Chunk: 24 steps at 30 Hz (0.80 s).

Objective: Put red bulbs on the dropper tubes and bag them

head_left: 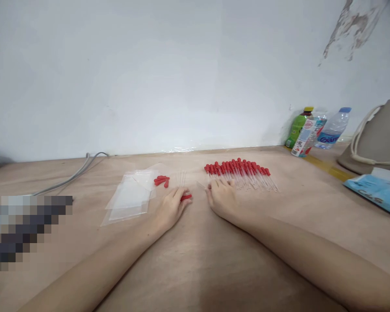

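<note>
My left hand (173, 206) is closed on a red rubber bulb (186, 197), held between thumb and fingers. A thin clear glass tube (200, 184) sticks out to the left from my right hand (223, 198), whose fingers pinch it. The bulb and the tube are apart. Behind my right hand lies a row of assembled droppers (237, 167) with red bulbs and clear tubes. A few loose red bulbs (161, 179) lie beyond my left hand, and several bare glass tubes (181, 177) lie just behind its fingers.
Clear plastic bags (130, 195) are stacked on the left. A grey cable (74, 175) runs along the far left. Several bottles (331, 130) stand at the back right, near a beige bag (373, 134) and a blue packet (377, 193). A wall (149, 78) borders the table.
</note>
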Each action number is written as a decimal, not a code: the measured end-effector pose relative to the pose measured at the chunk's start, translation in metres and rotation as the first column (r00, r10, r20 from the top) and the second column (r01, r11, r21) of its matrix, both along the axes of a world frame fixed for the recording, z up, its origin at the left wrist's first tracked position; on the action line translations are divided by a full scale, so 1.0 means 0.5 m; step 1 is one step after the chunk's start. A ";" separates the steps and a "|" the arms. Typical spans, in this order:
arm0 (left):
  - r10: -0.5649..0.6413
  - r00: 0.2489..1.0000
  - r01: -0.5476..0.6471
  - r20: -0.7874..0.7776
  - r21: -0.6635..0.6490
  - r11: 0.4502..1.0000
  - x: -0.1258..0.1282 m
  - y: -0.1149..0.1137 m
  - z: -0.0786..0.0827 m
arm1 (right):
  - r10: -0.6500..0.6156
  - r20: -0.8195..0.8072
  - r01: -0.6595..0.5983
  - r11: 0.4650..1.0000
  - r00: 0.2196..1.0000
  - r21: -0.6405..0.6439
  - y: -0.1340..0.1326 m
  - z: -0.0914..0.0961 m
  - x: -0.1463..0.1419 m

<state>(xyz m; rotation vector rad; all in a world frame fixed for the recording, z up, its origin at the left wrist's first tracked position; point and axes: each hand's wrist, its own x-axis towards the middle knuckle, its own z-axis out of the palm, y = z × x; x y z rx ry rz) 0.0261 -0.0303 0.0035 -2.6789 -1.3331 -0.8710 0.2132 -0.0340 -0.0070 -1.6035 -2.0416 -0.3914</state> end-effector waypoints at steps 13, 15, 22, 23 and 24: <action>-0.126 0.974 0.157 0.191 -0.155 0.975 0.017 -0.009 -0.002 | 0.445 -0.175 -0.441 0.895 0.878 0.068 -0.046 -0.014 0.075; -0.119 0.973 0.152 0.199 -0.157 0.976 0.017 -0.009 -0.003 | 0.456 -0.171 -0.452 0.890 0.873 0.066 -0.049 -0.015 0.070; -0.145 0.959 0.186 0.242 -0.155 0.970 0.019 -0.010 -0.003 | 0.459 -0.149 -0.456 0.888 0.876 0.055 -0.048 -0.019 0.069; -0.155 0.956 0.199 0.249 -0.162 0.967 0.019 -0.010 -0.003 | 0.463 -0.142 -0.461 0.886 0.875 0.048 -0.048 -0.018 0.069; -0.163 0.952 0.211 0.258 -0.170 0.962 0.018 -0.010 -0.004 | 0.469 -0.137 -0.468 0.883 0.873 0.040 -0.048 -0.017 0.069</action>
